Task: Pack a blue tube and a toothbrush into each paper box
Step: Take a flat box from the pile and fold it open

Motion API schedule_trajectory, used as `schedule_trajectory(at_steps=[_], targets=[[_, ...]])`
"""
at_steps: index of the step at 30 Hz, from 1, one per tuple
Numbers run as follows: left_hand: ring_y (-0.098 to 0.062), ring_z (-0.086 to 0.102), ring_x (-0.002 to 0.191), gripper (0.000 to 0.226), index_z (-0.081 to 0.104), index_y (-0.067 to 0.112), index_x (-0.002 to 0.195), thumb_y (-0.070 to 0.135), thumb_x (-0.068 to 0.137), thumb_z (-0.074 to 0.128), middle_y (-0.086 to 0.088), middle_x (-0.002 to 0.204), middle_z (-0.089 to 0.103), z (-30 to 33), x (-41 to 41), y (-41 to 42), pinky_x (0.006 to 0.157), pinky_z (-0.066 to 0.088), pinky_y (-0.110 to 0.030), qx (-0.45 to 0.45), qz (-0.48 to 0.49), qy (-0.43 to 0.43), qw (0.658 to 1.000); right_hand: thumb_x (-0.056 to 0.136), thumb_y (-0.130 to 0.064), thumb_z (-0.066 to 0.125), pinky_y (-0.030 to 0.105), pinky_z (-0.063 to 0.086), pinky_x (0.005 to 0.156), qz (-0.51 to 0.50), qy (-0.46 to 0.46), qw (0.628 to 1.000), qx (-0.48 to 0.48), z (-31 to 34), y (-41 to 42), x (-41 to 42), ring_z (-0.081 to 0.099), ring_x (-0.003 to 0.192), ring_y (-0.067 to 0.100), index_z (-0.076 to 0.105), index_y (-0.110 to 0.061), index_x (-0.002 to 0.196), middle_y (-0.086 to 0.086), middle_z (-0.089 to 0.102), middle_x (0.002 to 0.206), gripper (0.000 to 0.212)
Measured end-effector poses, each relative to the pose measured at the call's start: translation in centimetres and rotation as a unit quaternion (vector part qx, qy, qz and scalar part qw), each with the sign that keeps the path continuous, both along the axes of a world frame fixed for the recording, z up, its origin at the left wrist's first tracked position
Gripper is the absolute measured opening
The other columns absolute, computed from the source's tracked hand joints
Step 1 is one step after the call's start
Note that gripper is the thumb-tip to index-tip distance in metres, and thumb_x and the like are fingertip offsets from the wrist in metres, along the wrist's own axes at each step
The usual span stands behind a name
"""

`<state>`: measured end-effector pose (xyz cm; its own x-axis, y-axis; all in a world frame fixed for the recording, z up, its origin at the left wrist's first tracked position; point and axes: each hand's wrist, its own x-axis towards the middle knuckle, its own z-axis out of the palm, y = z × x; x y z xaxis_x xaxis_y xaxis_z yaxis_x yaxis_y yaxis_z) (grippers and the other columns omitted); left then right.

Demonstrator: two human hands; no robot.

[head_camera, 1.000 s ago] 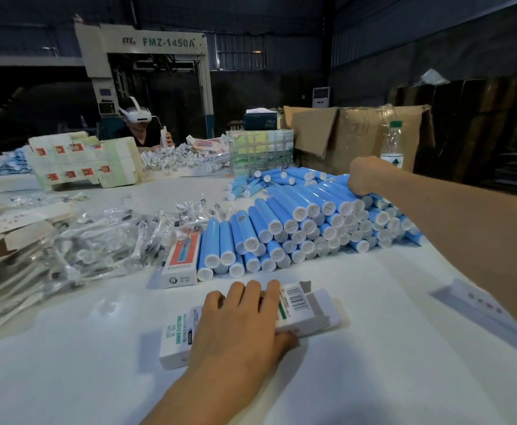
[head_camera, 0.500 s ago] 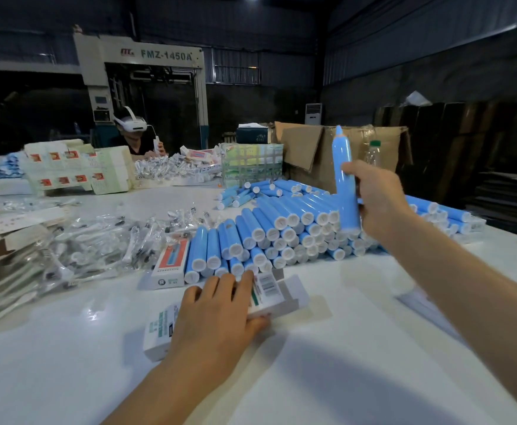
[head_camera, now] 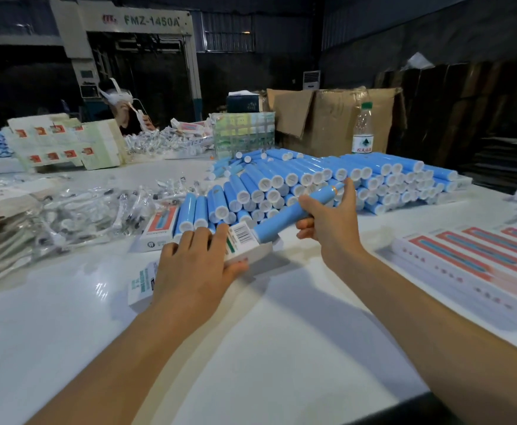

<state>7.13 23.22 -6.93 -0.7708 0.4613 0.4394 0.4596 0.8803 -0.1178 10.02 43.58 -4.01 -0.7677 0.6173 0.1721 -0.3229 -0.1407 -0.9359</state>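
Right hand (head_camera: 330, 222) grips a blue tube (head_camera: 291, 214), its long axis slanting down-left, lower end at the open mouth of the paper box (head_camera: 245, 243); left hand (head_camera: 195, 268) lies flat on that box, fingers straight, stacked tubes (head_camera: 327, 182) just behind
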Motion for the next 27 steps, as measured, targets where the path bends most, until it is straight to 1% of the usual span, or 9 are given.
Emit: schedule_trajectory(at_steps=[3,5,9,12,15,18,21,24,27], targets=[[-0.021,0.034,0.124,0.082,0.012,0.024,0.147,0.066,0.078,-0.001,0.000,0.137,0.037,0.1,0.1,0.0,0.094,0.031,-0.036,0.004,0.003,0.000,1.000,0.085,-0.007,0.068,0.026,0.047,0.042,-0.001,0.007,1.000,0.016,-0.2,-0.1,0.1,0.052,0.040,0.014,0.017,-0.036,0.147,0.005,0.062,0.060,0.086],[-0.022,0.034,0.123,0.081,0.013,0.024,0.147,0.066,0.079,0.000,0.000,0.136,0.037,0.0,0.2,0.1,0.093,0.031,-0.036,0.004,0.000,-0.001,1.000,0.085,-0.010,0.069,0.027,0.047,0.042,0.017,0.013,0.999,0.027,-0.6,-0.8,0.3,0.052,0.042,0.014,0.031,-0.031,0.137,0.002,0.061,0.054,0.067],[-0.023,0.036,0.122,0.079,0.014,0.023,0.148,0.066,0.082,0.005,-0.001,0.135,0.039,0.1,0.4,-0.2,0.092,0.031,-0.036,0.008,-0.001,0.003,1.000,0.092,-0.020,0.060,0.026,0.044,0.043,0.030,-0.025,0.994,0.099,-1.2,-2.2,0.7,0.054,0.049,0.011,0.064,-0.018,0.103,0.005,0.066,0.077,0.012],[-0.022,0.035,0.123,0.078,0.012,0.024,0.147,0.067,0.083,0.006,-0.001,0.136,0.037,0.1,0.5,-0.4,0.093,0.031,-0.036,0.001,0.002,0.003,1.000,0.096,-0.034,0.053,0.029,0.038,0.054,0.048,-0.071,0.983,0.165,-1.7,-2.8,0.9,0.050,0.063,0.011,0.072,-0.024,0.068,0.000,0.069,0.096,0.035],[-0.023,0.033,0.124,0.073,0.012,0.023,0.147,0.066,0.088,0.017,-0.002,0.137,0.037,0.2,0.6,-0.4,0.095,0.030,-0.037,0.007,-0.002,-0.006,1.000,0.097,-0.034,0.049,0.029,0.036,0.057,0.059,-0.061,0.981,0.176,-1.6,-3.1,1.0,0.046,0.067,0.012,0.070,-0.019,0.079,-0.003,0.071,0.096,0.031],[-0.025,0.034,0.124,0.072,0.015,0.021,0.146,0.065,0.090,0.021,-0.005,0.138,0.036,0.5,0.7,-0.3,0.094,0.029,-0.038,0.017,-0.010,-0.012,1.000,0.095,-0.026,0.052,0.028,0.036,0.053,0.048,-0.054,0.984,0.160,-1.7,-2.8,1.0,0.044,0.065,0.013,0.071,-0.019,0.078,0.002,0.070,0.097,0.027],[-0.027,0.032,0.125,0.070,0.016,0.019,0.147,0.062,0.093,0.026,-0.007,0.139,0.036,0.6,0.9,-0.5,0.096,0.028,-0.041,0.003,-0.020,-0.033,0.999,0.093,-0.017,0.054,0.026,0.036,0.050,0.032,-0.063,0.983,0.169,-1.6,-2.6,1.0,0.043,0.060,0.012,0.072,-0.013,0.081,0.005,0.067,0.080,0.022],[-0.030,0.030,0.127,0.067,0.016,0.016,0.147,0.052,0.095,0.041,-0.010,0.141,0.034,0.4,1.2,-0.6,0.099,0.028,-0.045,-0.005,-0.039,-0.049,0.998,0.092,-0.015,0.055,0.020,0.038,0.050,0.005,-0.029,0.966,0.258,-0.2,-3.2,0.3,0.046,0.054,0.007,0.073,-0.011,0.083,-0.009,0.061,0.060,0.020],[-0.033,0.029,0.129,0.070,0.019,0.013,0.147,0.046,0.094,0.050,-0.014,0.143,0.034,0.3,1.3,-0.6,0.102,0.026,-0.050,-0.024,-0.039,-0.067,0.997,0.091,-0.017,0.058,0.011,0.038,0.047,0.022,0.011,0.913,0.408,2.3,-6.1,-1.3,0.051,0.050,0.004,0.071,-0.017,0.077,-0.012,0.062,0.056,0.020]])
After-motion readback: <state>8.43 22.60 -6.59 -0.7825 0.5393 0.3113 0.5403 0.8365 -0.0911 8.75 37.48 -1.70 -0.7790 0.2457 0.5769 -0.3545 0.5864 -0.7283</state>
